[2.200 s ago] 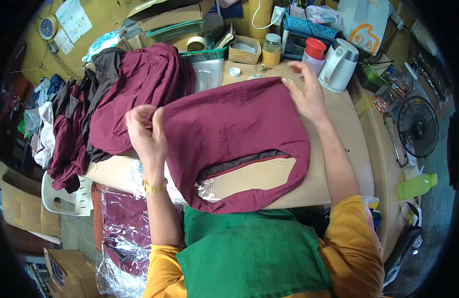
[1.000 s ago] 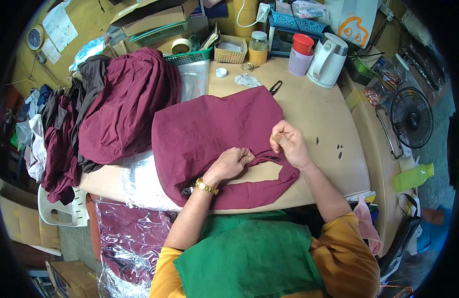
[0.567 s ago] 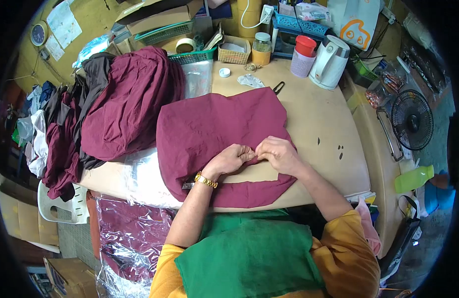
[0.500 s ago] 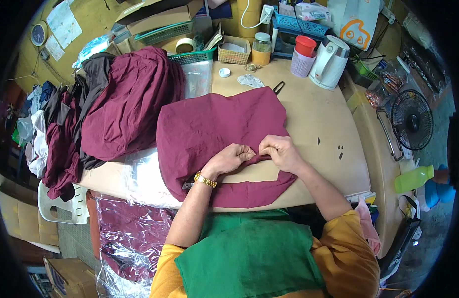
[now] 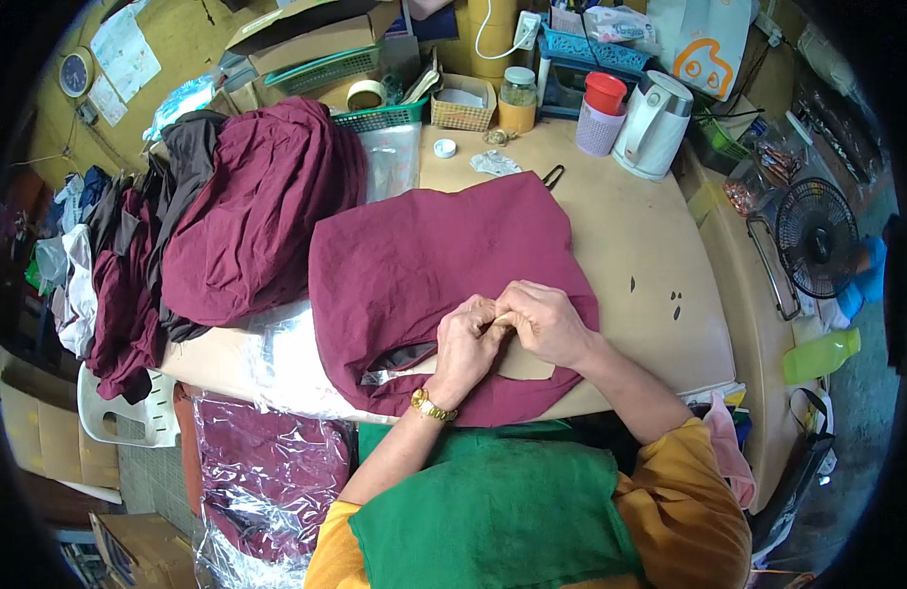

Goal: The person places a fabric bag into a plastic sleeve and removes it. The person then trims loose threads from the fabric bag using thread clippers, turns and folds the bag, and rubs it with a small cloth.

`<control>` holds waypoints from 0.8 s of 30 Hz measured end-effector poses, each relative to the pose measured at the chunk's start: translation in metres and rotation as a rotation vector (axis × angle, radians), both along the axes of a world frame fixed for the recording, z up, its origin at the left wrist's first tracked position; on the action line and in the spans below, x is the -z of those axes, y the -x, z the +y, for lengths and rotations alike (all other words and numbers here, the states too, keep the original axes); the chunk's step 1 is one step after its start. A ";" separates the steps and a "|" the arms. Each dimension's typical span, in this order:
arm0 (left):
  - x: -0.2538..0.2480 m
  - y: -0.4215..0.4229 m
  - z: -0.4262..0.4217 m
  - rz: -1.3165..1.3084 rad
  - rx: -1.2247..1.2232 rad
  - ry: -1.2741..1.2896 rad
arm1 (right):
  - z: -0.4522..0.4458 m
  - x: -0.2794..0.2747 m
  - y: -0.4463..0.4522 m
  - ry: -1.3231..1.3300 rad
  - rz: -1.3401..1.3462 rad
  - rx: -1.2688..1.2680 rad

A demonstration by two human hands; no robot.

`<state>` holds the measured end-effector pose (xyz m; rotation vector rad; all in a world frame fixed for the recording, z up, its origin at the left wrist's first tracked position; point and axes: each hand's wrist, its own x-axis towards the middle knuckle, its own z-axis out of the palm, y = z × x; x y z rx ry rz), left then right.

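Observation:
The maroon fabric piece (image 5: 434, 245) lies on the tan table, with a dark-lined opening along its near side. My left hand (image 5: 465, 339), with a gold watch at the wrist, is closed at the edge of this opening. Right beside it, my right hand (image 5: 540, 322) is closed too, and the fingertips of both hands meet. Whatever sits between the fingertips is hidden or too small to make out. A black loop (image 5: 553, 177) sticks out behind the fabric's far right corner.
A heap of maroon and dark garments (image 5: 257, 206) covers the table's left part. Along the back stand a basket (image 5: 463, 115), a jar (image 5: 518, 98), a red-lidded cup (image 5: 599, 123) and a white kettle (image 5: 654, 126). A fan (image 5: 817, 239) and green bottle (image 5: 822, 355) are at right.
My left hand has shifted down and turned, and my right hand has come against it. The opening's dark lining shows more at left. At far right, a blue-clad shape has moved up behind the fan.

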<state>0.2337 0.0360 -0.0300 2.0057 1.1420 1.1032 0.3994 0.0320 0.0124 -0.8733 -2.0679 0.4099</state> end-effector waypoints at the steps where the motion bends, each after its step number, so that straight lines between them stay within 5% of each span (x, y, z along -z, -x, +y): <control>1: 0.005 0.001 0.000 0.002 0.005 0.001 | 0.005 -0.001 -0.003 0.001 0.002 0.005; 5: 0.011 0.007 0.007 -0.081 0.045 0.332 | 0.086 0.009 -0.055 0.320 0.359 0.242; 7: 0.020 0.012 0.020 -0.181 0.128 0.510 | 0.137 0.019 -0.098 0.027 -0.063 0.492; 8: 0.019 0.014 0.024 -0.248 0.196 0.572 | 0.159 0.046 -0.117 0.022 -0.063 0.490; 10: 0.025 0.016 0.026 -0.283 0.226 0.598 | 0.194 0.103 -0.142 -0.251 -0.539 0.629; 13: 0.033 0.018 0.031 -0.295 0.266 0.592 | 0.164 0.050 -0.128 -0.057 -0.614 0.615; 17: 0.033 0.016 0.027 -0.342 0.268 0.584 | 0.162 0.061 -0.143 0.040 -0.675 0.677; 20: 0.037 0.017 0.029 -0.348 0.285 0.574 | 0.160 0.068 -0.150 0.023 -0.658 0.820; 22: 0.037 0.018 0.029 -0.374 0.298 0.574 | 0.143 0.049 -0.147 0.347 -0.028 0.803; 24: 0.036 0.018 0.029 -0.304 0.281 0.568 | 0.075 -0.017 -0.093 0.535 0.096 0.678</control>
